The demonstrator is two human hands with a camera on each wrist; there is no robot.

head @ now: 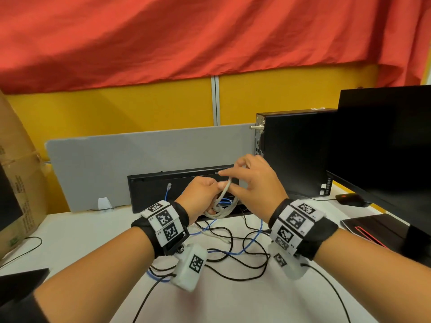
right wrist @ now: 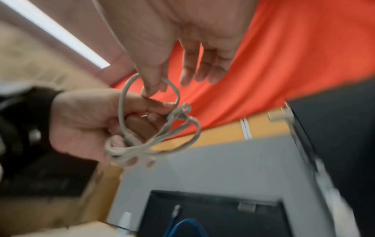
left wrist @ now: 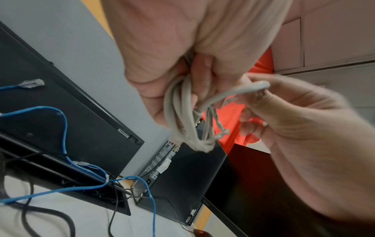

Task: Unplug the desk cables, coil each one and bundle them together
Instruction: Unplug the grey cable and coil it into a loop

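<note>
A grey cable (head: 221, 209) is wound into a small coil that my left hand (head: 211, 194) grips above the desk. My right hand (head: 229, 180) pinches a free strand of the same cable between thumb and forefinger, just above the coil, with its other fingers spread. The left wrist view shows the grey coil (left wrist: 182, 121) hanging from my left fist and the right hand (left wrist: 284, 112) holding the bent end. In the blurred right wrist view the loop (right wrist: 174, 99) rises from the left hand (right wrist: 85, 121). A blue cable (head: 253, 243) and black cables (head: 233, 259) lie tangled on the white desk.
An open black cable tray (head: 149, 190) stands behind my hands before a grey divider panel (head: 140, 152). A black PC tower (head: 293, 155), a monitor (head: 384, 141) and a mouse (head: 349, 199) are at the right. A cardboard box (head: 16, 183) stands at the left.
</note>
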